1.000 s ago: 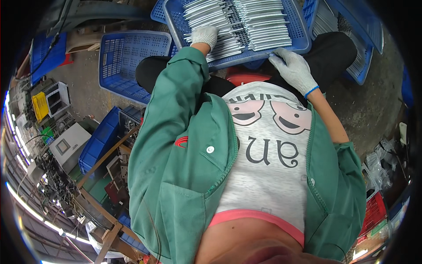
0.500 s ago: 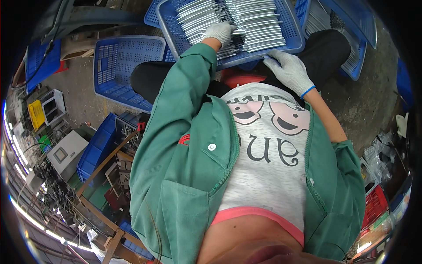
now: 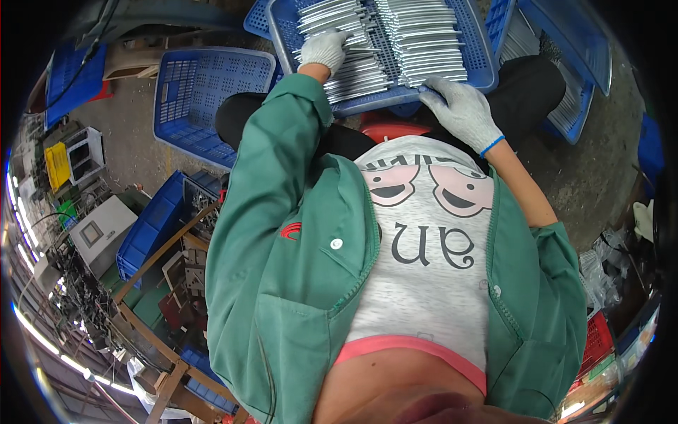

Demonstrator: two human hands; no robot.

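A blue plastic basket [image 3: 484, 49] rests at my lap, with two rows of thin silvery metal rods [image 3: 427, 42] stacked in it. Over the left row, my gloved left hand [image 3: 323, 53] has its fingers curled and closed on a rod that lies slantwise across the others; the fingertips are partly hidden. My right hand [image 3: 462, 113], also gloved, grips the basket's near rim at the right, its fingertips over the edge and its thumb just in front. A narrow gap separates the two rows.
Left of my knee stands another blue basket [image 3: 212, 106] on the floor. More blue baskets [image 3: 583, 42] with metal parts are at the right. A wooden frame [image 3: 173, 381], a grey box with a small window [image 3: 102, 230] and a clear plastic bag [image 3: 604, 265] lie around me.
My left hand has moved left across the left row, away from the gap between the rows. My right hand stays at the rim. The whole view has shifted slightly.
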